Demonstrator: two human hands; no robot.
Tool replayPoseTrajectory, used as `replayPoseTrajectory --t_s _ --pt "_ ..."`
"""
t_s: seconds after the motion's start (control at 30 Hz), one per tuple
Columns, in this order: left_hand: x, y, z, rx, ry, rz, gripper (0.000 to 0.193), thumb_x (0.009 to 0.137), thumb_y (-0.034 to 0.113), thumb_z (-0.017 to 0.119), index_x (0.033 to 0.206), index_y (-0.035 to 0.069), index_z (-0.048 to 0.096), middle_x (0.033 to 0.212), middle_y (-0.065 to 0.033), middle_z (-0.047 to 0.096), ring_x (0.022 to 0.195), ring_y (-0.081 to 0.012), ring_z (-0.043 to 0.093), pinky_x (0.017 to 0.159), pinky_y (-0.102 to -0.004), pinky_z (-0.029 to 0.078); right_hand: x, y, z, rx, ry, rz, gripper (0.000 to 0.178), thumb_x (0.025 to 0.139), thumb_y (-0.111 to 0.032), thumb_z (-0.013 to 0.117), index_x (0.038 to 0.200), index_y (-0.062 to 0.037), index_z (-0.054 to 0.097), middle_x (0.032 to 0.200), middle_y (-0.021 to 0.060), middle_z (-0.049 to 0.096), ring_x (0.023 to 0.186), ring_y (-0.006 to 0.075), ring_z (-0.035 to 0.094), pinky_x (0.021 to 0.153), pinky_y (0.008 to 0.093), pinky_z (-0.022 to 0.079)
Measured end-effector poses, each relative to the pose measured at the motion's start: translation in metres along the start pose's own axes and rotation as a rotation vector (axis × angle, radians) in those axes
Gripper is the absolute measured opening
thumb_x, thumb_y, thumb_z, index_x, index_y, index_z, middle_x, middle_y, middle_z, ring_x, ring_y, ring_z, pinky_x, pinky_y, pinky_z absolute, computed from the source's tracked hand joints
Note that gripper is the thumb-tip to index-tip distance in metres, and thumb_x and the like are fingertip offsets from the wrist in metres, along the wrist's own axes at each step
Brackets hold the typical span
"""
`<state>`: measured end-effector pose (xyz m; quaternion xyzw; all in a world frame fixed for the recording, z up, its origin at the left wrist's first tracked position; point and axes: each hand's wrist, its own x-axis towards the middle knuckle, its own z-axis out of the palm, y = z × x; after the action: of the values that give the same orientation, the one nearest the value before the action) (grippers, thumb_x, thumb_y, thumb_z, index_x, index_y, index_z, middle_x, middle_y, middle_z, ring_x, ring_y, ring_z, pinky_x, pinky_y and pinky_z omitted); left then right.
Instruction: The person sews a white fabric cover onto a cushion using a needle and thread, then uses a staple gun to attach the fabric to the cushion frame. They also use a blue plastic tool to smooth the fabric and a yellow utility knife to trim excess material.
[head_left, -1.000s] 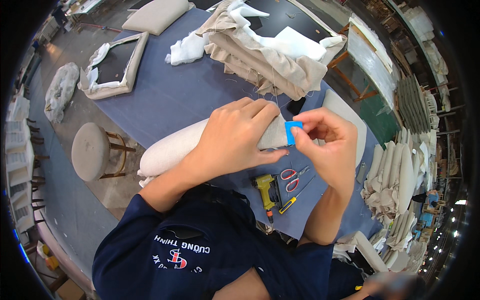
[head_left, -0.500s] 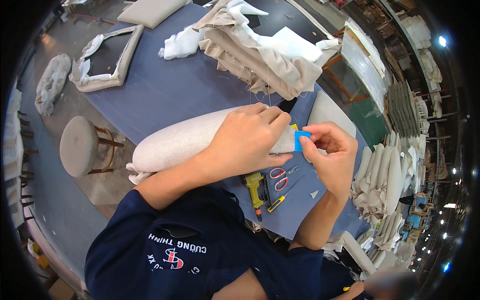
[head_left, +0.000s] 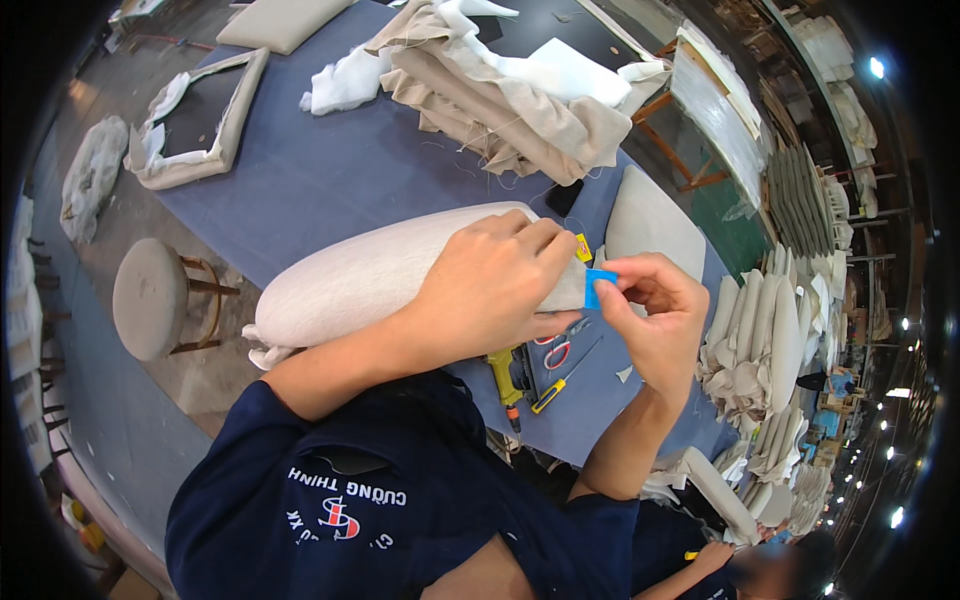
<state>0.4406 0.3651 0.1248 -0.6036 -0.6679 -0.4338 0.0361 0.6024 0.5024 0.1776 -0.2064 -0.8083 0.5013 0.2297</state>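
Observation:
A long padded cushion (head_left: 365, 265) in pale beige fabric lies across the table in front of me. My left hand (head_left: 490, 275) grips its right part, fingers over the top and thumb along the lower side. At the right end, my right hand (head_left: 655, 305) pinches a small flat blue square (head_left: 598, 289) between thumb and fingers, against the fabric edge. Whether the square is attached there I cannot tell. Below the hands lie a yellow-green staple gun (head_left: 508, 378), red-handled scissors (head_left: 556, 352) partly hidden by my left hand, and a yellow-handled screwdriver (head_left: 550, 394).
Beige fabric and white padding (head_left: 510, 90) are heaped on the far side of the blue table (head_left: 300, 175). A dark phone (head_left: 564, 198), a small yellow item (head_left: 583, 247) and another cushion (head_left: 648, 222) lie beyond my hands. A round stool (head_left: 150, 300) stands left; a co-worker's hand (head_left: 712, 556) shows lower right.
The whole view has shifted slightly, and more of the phone and yellow item shows. Both hands keep their grips on the cushion and the blue square.

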Motion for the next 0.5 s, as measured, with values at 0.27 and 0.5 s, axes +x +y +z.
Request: replayPoseTrajectory --t_s 0.27,0.5 --pt "-0.013 -0.017 -0.045 -0.002 0.04 -0.056 0.052 0.071 0.029 0.092 0.11 0.004 0.068 0.105 -0.0117 0.074 0.097 -0.0323 0.072 0.082 -0.0415 0.059 -0.004 0.045 -0.009 0.327 0.341 -0.024 0.021 0.094 -0.002 0.077 0.113 0.0022 0.071 0.087 0.0052 0.072 0.073 0.0121 0.068 0.065 0.0249 0.055" --pt "-0.053 -0.061 -0.143 -0.118 0.095 -0.046 0.058 0.067 0.021 0.096 0.115 0.0 0.071 0.119 -0.0142 0.076 0.105 -0.0298 0.074 0.093 -0.039 0.058 -0.059 0.282 0.055 -0.065 0.263 0.505 0.017 0.098 -0.009 0.075 0.113 -0.0017 0.071 0.09 0.0072 0.073 0.075 0.0151 0.068 0.069 0.0281 0.053"
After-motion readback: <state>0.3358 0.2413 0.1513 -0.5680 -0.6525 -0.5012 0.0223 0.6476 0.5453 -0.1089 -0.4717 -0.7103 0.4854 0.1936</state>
